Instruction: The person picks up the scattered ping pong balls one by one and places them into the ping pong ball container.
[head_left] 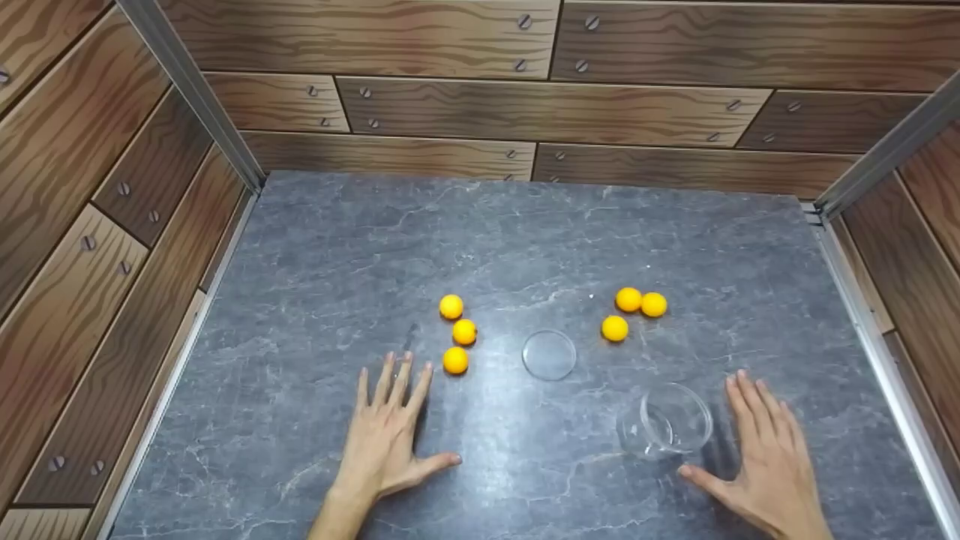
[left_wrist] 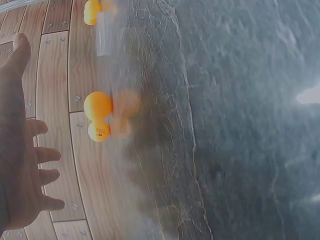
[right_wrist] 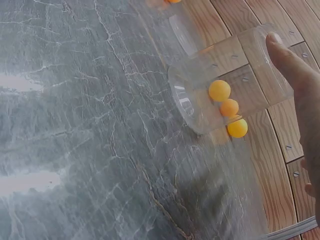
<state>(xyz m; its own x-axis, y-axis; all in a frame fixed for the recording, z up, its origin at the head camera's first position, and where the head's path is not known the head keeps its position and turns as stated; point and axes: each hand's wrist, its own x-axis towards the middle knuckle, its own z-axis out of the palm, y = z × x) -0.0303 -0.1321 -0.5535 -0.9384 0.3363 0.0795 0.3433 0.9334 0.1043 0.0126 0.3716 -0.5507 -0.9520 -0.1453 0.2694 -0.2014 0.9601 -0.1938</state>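
My left hand [head_left: 386, 446] is spread palm down low over the table, fingers straight and thumb out, holding nothing. Just beyond its fingertips, three orange ping-pong balls [head_left: 464, 332] lie in a short row. A clear round lid [head_left: 549, 365] lies flat between the two groups of balls. Beside a clear, open-topped jar [head_left: 667, 424] is my right hand [head_left: 772, 461], its fingers extended along the jar's right side and its thumb near the front. Past the jar sit three more orange ping-pong balls [head_left: 615, 328]. In the right wrist view they show through the jar's wall [right_wrist: 245, 55].
The grey marble-patterned tabletop [head_left: 360, 247] is bounded by wood-patterned panels [head_left: 420, 105] at the back and both sides. Metal rails [head_left: 877, 352] run along the side edges. Light glares off the table's front middle.
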